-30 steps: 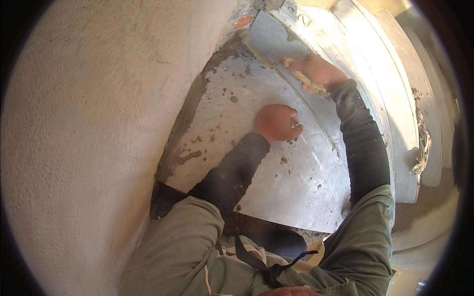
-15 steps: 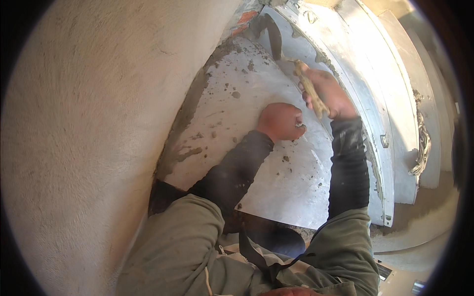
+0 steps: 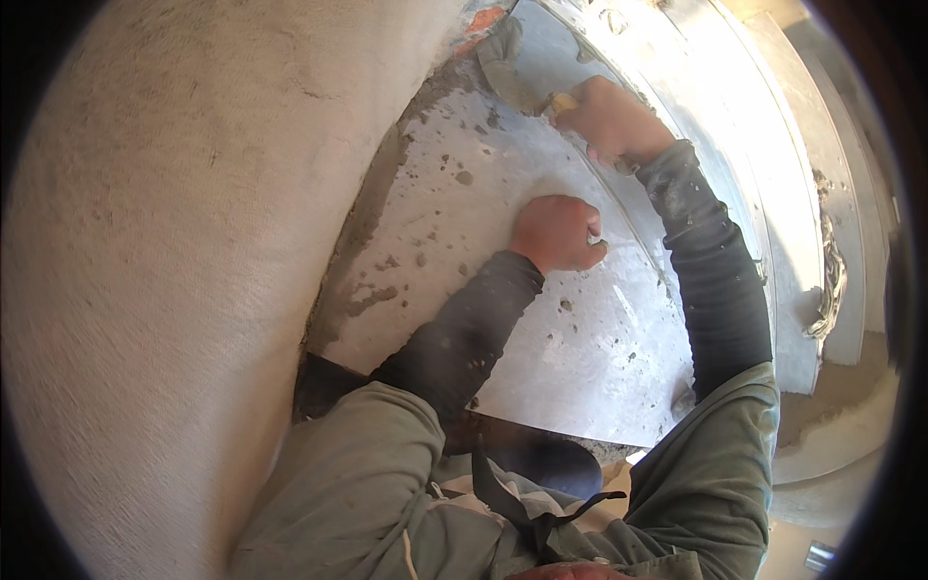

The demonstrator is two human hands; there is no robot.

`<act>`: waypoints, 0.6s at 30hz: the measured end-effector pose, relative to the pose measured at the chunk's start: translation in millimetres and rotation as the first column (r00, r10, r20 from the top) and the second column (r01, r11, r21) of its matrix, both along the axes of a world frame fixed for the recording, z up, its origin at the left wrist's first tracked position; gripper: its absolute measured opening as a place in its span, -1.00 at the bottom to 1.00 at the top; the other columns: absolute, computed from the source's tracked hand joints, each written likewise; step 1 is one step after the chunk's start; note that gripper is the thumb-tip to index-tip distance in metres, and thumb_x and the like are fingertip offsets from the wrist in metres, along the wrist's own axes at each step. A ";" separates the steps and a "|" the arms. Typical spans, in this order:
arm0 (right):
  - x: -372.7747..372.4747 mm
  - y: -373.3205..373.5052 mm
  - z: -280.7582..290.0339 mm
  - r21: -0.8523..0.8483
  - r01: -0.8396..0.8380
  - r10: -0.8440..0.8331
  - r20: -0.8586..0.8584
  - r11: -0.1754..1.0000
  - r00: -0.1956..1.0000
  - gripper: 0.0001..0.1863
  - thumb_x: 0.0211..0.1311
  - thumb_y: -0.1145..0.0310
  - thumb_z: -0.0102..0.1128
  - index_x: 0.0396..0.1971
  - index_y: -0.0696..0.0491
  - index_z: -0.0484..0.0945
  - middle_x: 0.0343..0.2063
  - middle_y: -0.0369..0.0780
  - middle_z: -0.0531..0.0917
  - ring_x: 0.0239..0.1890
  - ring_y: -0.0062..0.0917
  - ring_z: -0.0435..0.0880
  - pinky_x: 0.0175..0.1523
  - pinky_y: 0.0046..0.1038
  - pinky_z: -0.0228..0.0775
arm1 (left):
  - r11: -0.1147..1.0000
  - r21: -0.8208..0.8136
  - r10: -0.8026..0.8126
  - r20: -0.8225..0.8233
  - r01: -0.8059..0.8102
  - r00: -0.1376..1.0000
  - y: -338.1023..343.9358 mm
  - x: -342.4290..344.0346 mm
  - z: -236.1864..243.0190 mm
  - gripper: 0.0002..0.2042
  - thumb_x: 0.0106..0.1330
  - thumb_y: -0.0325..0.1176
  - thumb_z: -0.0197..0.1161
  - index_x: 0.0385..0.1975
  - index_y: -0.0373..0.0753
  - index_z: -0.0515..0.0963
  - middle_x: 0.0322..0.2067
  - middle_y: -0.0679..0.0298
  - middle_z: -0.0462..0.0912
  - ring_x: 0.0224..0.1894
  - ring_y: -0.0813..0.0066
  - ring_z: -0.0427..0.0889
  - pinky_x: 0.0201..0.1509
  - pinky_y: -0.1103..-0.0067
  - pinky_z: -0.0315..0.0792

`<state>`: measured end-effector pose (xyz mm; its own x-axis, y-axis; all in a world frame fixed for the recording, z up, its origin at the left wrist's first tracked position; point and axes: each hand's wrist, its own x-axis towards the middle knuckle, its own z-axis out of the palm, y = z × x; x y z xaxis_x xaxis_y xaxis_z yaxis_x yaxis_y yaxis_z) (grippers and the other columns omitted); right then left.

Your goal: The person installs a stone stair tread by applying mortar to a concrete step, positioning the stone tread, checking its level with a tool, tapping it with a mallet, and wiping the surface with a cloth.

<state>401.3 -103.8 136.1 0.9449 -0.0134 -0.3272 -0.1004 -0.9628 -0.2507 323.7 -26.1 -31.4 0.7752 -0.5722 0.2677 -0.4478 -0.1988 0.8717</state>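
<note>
My left hand (image 3: 556,235) is closed in a fist on the pale, mortar-spattered sheet (image 3: 445,213); what it holds, if anything, is hidden. Higher and to the right, my right hand (image 3: 614,126) grips a trowel by its pale yellow handle (image 3: 563,102). The trowel's grey, mortar-covered blade (image 3: 507,68) lies at the upper corner of the sheet, beside a narrow grey strip (image 3: 551,34) and the joint between them.
A textured plaster wall (image 3: 184,271) fills the left side, with exposed red brick (image 3: 483,19) at its top edge. Curved pale steps or panels (image 3: 797,116) rise on the right, with a rough grey bundle (image 3: 828,280) along one edge. A dark gap lies below the sheet.
My right hand swung down and rightward with the trowel, then back up and left to the joint. My left fist has shifted slightly up and to the right.
</note>
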 end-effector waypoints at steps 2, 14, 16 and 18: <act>0.7 6.3 5.1 0.050 0.020 -0.020 0.008 0.999 1.000 -0.60 0.31 0.18 0.25 -0.27 0.31 0.62 -0.63 -0.21 0.55 -0.67 -0.55 0.59 -0.55 -0.50 0.43 | 1.000 0.013 -0.007 -0.027 0.008 1.000 2.0 2.0 1.2 -0.81 0.01 -0.15 0.41 -0.49 -0.12 0.71 -0.41 0.25 0.76 -0.27 0.21 0.73 -0.14 0.34 0.58; -39.8 5.1 -77.1 0.896 0.379 -0.502 -0.222 0.234 0.836 -0.65 0.40 0.26 0.22 -0.19 0.32 0.56 -0.46 -0.17 0.60 -0.61 -0.57 0.58 -0.57 -0.53 0.47 | 0.996 0.082 0.025 0.046 -0.029 0.999 8.6 -3.5 4.1 -0.77 0.02 -0.21 0.46 -0.41 -0.18 0.64 -0.42 0.19 0.70 -0.27 0.22 0.71 -0.18 0.36 0.55; -44.7 23.0 -75.9 0.908 0.357 -0.542 -0.191 0.220 0.818 -0.66 0.38 0.29 0.24 -0.20 0.34 0.57 -0.47 -0.16 0.60 -0.63 -0.54 0.58 -0.60 -0.50 0.47 | 0.995 0.016 0.095 0.072 -0.097 0.993 6.5 -8.2 -3.6 -0.75 0.05 -0.24 0.47 -0.36 -0.21 0.62 -0.34 0.14 0.70 -0.19 0.22 0.71 -0.13 0.36 0.55; -46.1 41.7 -73.1 0.908 0.339 -0.543 -0.161 0.247 0.824 -0.66 0.37 0.30 0.26 -0.18 0.36 0.56 -0.47 -0.15 0.60 -0.63 -0.53 0.58 -0.61 -0.48 0.47 | 0.949 -0.235 0.240 0.100 -0.212 0.965 -3.3 -11.3 -33.1 -0.65 0.12 -0.14 0.44 -0.17 -0.17 0.58 -0.21 0.24 0.70 -0.10 0.33 0.69 -0.07 0.40 0.55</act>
<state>355.2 -62.1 63.0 0.9225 -0.2541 -0.2906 -0.2958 0.0183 -0.9551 312.4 -29.4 -64.5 0.8290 -0.3017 0.4709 -0.5224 -0.1173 0.8446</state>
